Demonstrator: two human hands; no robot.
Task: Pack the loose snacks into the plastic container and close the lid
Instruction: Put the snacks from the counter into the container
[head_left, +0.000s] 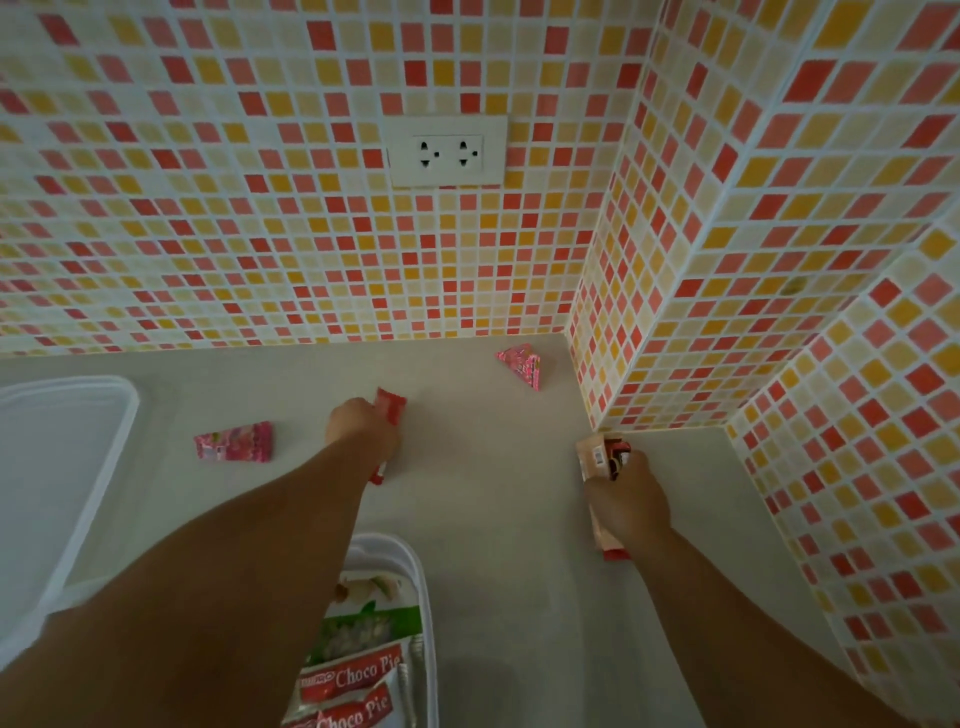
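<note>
Our left hand (358, 426) has its grip closed around a red snack packet (390, 406), whose ends stick out above and below the fist. Our right hand (626, 499) is likewise closed on a beige and red packet (597, 457) close to the tiled corner.

Both packets seem ready to travel, so we judge the step in hand to be carrying them back to the plastic container (415, 566), which sits near us, partly hidden under the left forearm. It already holds a green bag (363, 623) and two Choco Pie packs (353, 680). We should bring one hand in at a time and lay each packet flat, so the lid can seat later.

Two pink packets lie loose on the table (493, 493): one (236, 441) to the left, one triangular (522, 364) far back by the wall. The lid (72, 467) rests well apart at the left edge. Nothing blocks the path to the container, though the left forearm covers its opening. The back packet will need a long reach. A wall socket (447, 151) sits above, clear of the work.
</note>
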